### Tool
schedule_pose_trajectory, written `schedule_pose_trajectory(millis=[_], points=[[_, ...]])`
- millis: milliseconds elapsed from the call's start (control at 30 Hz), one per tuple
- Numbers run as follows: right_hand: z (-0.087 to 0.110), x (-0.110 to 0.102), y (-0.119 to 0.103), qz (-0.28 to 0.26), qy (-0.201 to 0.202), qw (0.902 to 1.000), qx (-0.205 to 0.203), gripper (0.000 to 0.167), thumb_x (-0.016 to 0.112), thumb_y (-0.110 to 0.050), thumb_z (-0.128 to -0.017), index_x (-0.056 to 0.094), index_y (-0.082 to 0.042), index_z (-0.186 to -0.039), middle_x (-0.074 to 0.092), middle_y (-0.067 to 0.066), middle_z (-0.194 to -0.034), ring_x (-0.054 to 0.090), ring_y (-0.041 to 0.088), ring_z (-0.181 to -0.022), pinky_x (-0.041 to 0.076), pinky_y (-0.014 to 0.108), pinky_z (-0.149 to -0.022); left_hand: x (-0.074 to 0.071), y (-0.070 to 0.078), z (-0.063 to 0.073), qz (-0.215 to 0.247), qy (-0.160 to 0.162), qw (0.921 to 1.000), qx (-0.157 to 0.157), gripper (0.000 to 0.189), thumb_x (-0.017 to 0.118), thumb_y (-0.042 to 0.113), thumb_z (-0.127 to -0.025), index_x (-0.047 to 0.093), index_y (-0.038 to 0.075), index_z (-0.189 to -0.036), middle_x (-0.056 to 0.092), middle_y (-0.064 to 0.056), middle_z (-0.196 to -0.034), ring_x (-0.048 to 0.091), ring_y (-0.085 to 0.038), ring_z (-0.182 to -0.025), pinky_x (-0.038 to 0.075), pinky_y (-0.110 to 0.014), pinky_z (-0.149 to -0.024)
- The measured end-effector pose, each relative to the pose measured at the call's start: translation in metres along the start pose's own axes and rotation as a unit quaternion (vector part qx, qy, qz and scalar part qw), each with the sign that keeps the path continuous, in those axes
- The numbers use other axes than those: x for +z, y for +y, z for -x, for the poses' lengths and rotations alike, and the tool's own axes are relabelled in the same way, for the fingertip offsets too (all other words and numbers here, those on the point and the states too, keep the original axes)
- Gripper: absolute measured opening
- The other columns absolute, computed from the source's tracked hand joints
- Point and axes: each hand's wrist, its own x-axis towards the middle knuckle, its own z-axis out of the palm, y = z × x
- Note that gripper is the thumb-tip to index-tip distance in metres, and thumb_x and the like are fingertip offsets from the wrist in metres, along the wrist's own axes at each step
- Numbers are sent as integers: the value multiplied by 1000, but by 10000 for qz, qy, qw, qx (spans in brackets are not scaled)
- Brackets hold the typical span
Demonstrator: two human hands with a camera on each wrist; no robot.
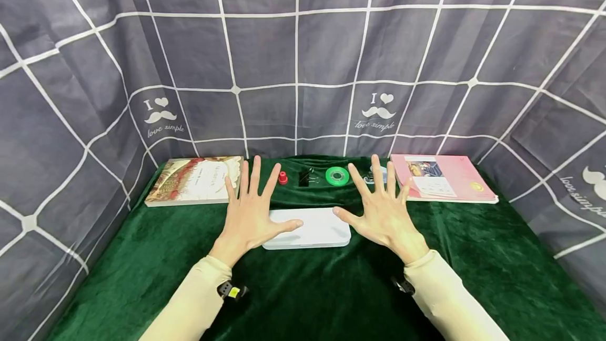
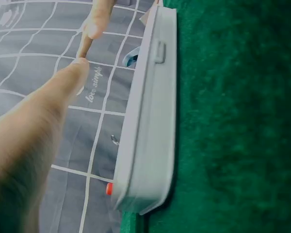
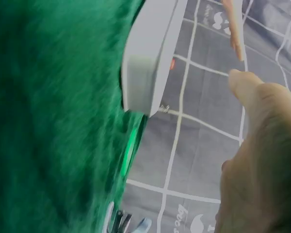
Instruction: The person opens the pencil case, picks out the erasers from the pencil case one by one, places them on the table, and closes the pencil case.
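Note:
Both hands are held out with fingers spread and nothing in them. My left hand (image 1: 248,217) hovers by the left end of a white lidded case (image 1: 312,228), its thumb over the case in the head view. The right hand (image 1: 385,214) is off the case's right end, its thumb tip near the corner. In the left wrist view the case (image 2: 153,111) stands below the hand, apart from it, its lid closed. Behind it lie a small red knob-like piece (image 1: 283,178), a black binder clip (image 1: 304,178) and a green ring-shaped roll (image 1: 337,176).
A book with a floral cover (image 1: 196,180) lies at the back left, a pink book (image 1: 442,178) at the back right. Partly hidden by the right hand are small dark and pale-blue items (image 1: 369,178). Green velvet cloth (image 1: 303,293) covers the table; a grey checked curtain (image 1: 265,51) surrounds it.

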Motion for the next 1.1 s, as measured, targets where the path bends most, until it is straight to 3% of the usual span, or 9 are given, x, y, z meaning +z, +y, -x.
schedule_pose_trajectory(millis=[100,200,400,533,667,733,800,900,1100], points=[[2,-3,-2,-780,72,9966,-254,101,66,-73,-102,16,-33,-180,0,21,-185,4,56,-168,19,86,-122,-7,-2,-1,447,63,9990,62,130,69,94,-83,0,40,-179,-9,-11,-187,9,-48,-171,14,-77,-130],[1,-7,-4,-1673,88,9844,-531,97,75,-56,-103,21,-30,-179,17,20,-181,20,51,-164,35,77,-121,-11,-8,3,964,119,9952,108,119,72,85,-89,10,38,-180,14,-13,-186,32,-50,-164,31,-77,-124],[2,-2,-1,-2677,74,9573,-1092,93,88,-31,-97,37,-20,-173,46,12,-163,51,34,-145,51,59,-113,-3,-23,23,1670,390,9846,348,84,82,59,-95,51,26,-166,51,-6,-168,55,-37,-149,50,-70,-110],[2,14,3,-3038,-252,9425,-1373,86,89,-24,-97,43,-11,-169,55,14,-158,58,36,-142,54,57,-112,17,-31,34,2489,729,9642,543,60,88,39,-95,69,18,-147,66,-3,-149,65,-29,-134,57,-59,-104],[4,27,6,-3147,-665,9361,-1421,83,91,-28,-95,50,-7,-164,56,14,-160,58,36,-143,51,57,-116,35,-41,36,3400,322,9369,746,61,92,27,-94,68,11,-148,68,-3,-147,66,-25,-131,59,-48,-104],[5,30,7,-3051,-892,9383,-1366,87,93,-34,-92,51,-7,-164,55,11,-161,58,32,-142,49,56,-117,39,-45,36,3578,3,9311,710,68,94,30,-92,67,13,-152,68,-2,-149,65,-23,-132,58,-46,-106],[7,33,9,-2861,-1108,9426,-1321,92,96,-39,-89,53,-7,-163,55,8,-159,59,28,-138,49,55,-117,39,-47,36,3560,-250,9318,657,78,98,37,-87,65,15,-154,67,0,-151,65,-23,-131,57,-47,-106],[8,39,12,-2503,-1297,9502,-1331,97,99,-42,-84,53,-9,-163,57,5,-154,59,22,-132,50,52,-114,40,-46,38,3270,-458,9421,587,91,102,47,-80,64,18,-157,65,2,-153,65,-22,-127,57,-50,-105],[6,45,13,-2351,-1149,9553,-1374,95,104,-41,-78,61,-12,-157,65,1,-143,63,18,-119,54,46,-103,41,-42,39,2891,-465,9554,384,100,105,48,-73,63,17,-158,65,-1,-152,67,-24,-122,58,-51,-102]])
